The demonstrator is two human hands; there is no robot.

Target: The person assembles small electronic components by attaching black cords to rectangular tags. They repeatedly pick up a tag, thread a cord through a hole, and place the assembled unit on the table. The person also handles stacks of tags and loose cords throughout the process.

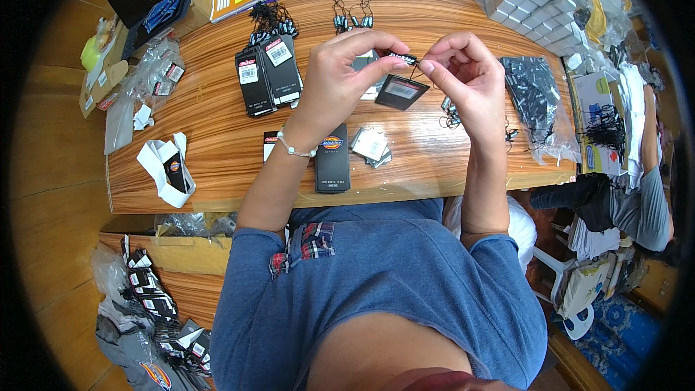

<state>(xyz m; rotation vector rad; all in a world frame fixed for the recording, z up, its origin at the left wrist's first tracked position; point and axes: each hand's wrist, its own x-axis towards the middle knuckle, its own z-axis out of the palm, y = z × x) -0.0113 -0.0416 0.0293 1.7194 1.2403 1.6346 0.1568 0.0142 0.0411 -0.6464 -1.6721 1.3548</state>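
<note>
Above the middle of the table, my left hand (349,65) pinches a small black hang-tag seal (402,59) with white lettering between thumb and fingers. Close by, the thumb and fingertips of my right hand (465,72) are pinched together at the thin black cord by the seal. From this cord a dark hang tag (402,93) with a pale label dangles, tilted, below both hands. Black hang tags with white stickers stand in stacks (268,76) left of my left hand. Nearer my body lie another black tag stack (332,166) and some small pale cards (371,144).
Corded seals (352,11) lie at the far side, more seals (449,111) near my right wrist. A plastic bag of black seals (536,101) and wrapped white boxes (532,7) occupy the right. A white strap (169,171) is at left. Another person's arm (649,130) shows far right.
</note>
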